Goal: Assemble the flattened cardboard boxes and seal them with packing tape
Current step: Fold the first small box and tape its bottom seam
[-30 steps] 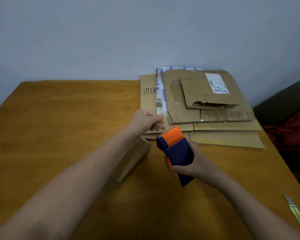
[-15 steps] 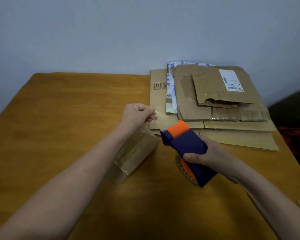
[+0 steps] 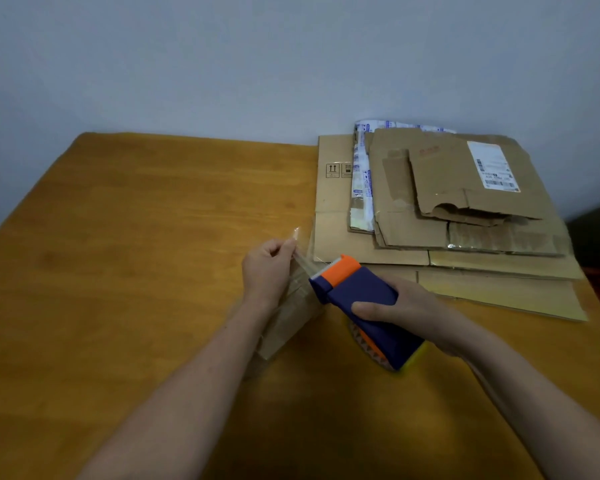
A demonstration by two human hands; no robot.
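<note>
The left hand (image 3: 267,268) pinches the free end of the clear packing tape (image 3: 305,262) between thumb and fingertips. The strip runs taut from there to the orange mouth of the tape dispenser (image 3: 357,292), which the right hand (image 3: 407,308) grips round its navy body, just above the desk (image 3: 118,237). The tape looks thin, limp and sticky on one side. I judge it will curl on itself or cling to skin if the tension drops, so it is best held by its very tip with the strip kept straight. The dispenser seems light, rigid plastic, and a grip across the body, well behind the cutting edge, keeps fingers off the teeth. A small box (image 3: 291,323), with what looks like glossy tape over it, lies on the desk under the left wrist, partly hidden by the forearm. It should be light and stiff enough to press on, though slick where taped. The flattened boxes (image 3: 465,209) lie stacked at the desk's far right. They are probably stiff across the panels and floppy at the creases, so best lifted by an edge.
</note>
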